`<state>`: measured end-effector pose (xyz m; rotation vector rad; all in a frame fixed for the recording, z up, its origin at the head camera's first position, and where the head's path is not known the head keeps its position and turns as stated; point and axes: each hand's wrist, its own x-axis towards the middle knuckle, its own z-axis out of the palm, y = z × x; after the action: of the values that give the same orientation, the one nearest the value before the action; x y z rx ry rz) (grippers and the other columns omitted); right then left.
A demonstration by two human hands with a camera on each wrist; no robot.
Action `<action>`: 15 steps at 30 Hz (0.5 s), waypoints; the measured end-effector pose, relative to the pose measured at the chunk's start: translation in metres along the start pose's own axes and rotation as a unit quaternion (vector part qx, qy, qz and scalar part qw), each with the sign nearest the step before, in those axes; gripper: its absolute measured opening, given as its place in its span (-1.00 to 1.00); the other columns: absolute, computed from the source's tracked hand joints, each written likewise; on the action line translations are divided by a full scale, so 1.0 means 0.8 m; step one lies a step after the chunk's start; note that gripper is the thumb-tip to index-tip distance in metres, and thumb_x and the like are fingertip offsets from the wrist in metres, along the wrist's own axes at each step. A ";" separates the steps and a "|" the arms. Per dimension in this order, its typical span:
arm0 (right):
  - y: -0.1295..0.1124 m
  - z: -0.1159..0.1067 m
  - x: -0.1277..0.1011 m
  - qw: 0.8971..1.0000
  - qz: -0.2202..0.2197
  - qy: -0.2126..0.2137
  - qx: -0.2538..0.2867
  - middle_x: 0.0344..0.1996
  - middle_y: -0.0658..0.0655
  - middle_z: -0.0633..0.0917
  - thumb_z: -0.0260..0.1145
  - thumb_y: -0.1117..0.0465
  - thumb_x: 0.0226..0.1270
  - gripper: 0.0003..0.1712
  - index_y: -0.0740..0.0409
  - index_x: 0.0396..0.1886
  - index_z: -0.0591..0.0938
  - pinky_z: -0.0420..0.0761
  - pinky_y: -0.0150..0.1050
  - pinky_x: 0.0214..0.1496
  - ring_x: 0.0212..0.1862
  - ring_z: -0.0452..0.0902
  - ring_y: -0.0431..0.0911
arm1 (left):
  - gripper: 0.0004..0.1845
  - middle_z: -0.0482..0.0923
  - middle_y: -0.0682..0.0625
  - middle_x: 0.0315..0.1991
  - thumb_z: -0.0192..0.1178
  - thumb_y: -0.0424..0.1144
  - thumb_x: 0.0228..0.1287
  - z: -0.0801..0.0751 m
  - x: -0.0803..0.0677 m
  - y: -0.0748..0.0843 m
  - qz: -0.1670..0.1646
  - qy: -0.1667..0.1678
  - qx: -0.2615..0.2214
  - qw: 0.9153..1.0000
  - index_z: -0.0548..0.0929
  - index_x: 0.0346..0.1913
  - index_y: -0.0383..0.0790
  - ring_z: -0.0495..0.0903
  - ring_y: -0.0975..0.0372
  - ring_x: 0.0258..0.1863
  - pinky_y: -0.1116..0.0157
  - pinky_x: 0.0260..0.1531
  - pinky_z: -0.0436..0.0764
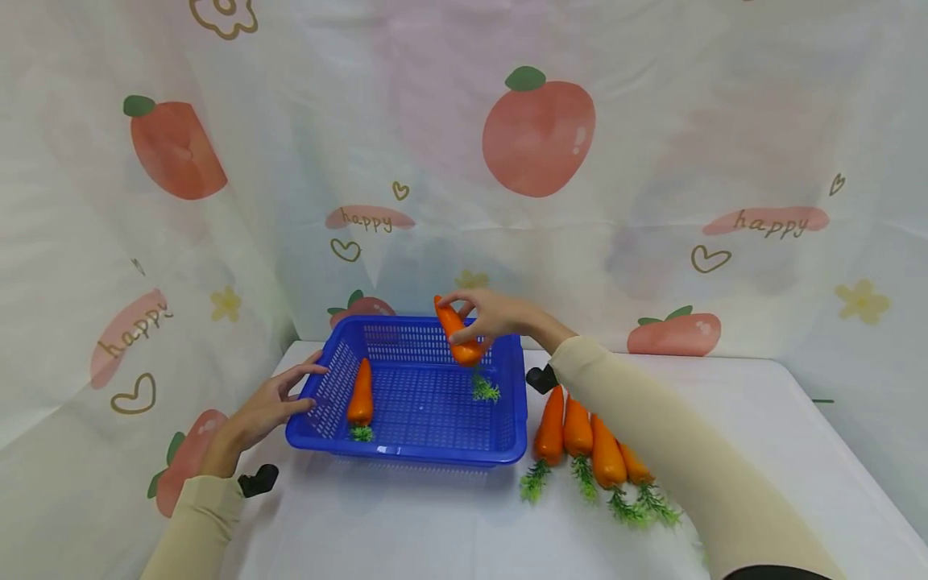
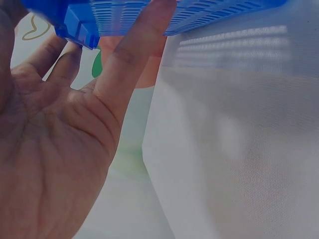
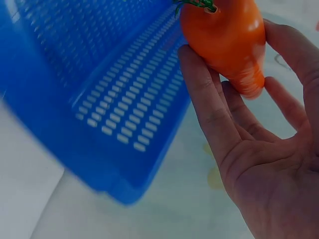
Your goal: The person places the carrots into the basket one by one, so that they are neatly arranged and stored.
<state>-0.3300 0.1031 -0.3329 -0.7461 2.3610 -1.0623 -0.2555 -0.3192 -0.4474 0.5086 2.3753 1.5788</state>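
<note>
A blue slotted basket [image 1: 428,456] stands on the white table, with one orange toy carrot [image 1: 360,394] lying inside along its left wall. My right hand [image 1: 487,316] holds a second carrot [image 1: 457,334] over the basket's far right corner, green top hanging down. In the right wrist view the fingers [image 3: 209,107] wrap that carrot [image 3: 227,37] above the basket wall [image 3: 114,124]. My left hand [image 1: 279,399] rests with straight fingers against the basket's left rim; in the left wrist view its fingers [image 2: 132,59] touch the basket [image 2: 79,22].
Several more toy carrots [image 1: 580,439] lie side by side on the table right of the basket, green tops toward me. A fruit-print curtain [image 1: 536,137] closes off the back and left. Bare tablecloth [image 1: 406,524] lies in front of the basket.
</note>
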 end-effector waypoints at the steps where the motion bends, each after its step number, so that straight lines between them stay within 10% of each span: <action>1: -0.001 0.006 0.006 1.000 -0.001 -0.002 0.002 0.30 0.38 0.45 0.45 0.21 0.37 -0.19 0.04 0.55 0.33 0.79 -0.05 -0.17 0.08 0.62 0.16 | -0.39 -0.22 -0.03 0.69 0.23 -0.31 0.45 0.000 0.000 0.000 0.000 0.000 -0.001 1.000 0.34 0.49 -0.21 0.03 -0.47 0.48 -0.18 0.10 0.62; 15: 0.002 0.089 0.083 0.998 -0.009 -0.026 0.063 0.33 0.39 0.42 0.46 0.23 0.36 -0.21 0.06 0.54 0.36 0.79 -0.03 -0.21 0.18 0.56 0.19 | -0.39 -0.19 -0.07 0.69 0.23 -0.31 0.45 -0.004 0.005 -0.007 0.022 -0.005 0.008 1.000 0.35 0.49 -0.24 -0.17 -0.39 0.56 -0.31 0.21 0.47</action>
<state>-0.3385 0.0238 -0.3886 -0.7406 2.2255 -1.1726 -0.2609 -0.3223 -0.4516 0.5737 2.3881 1.5729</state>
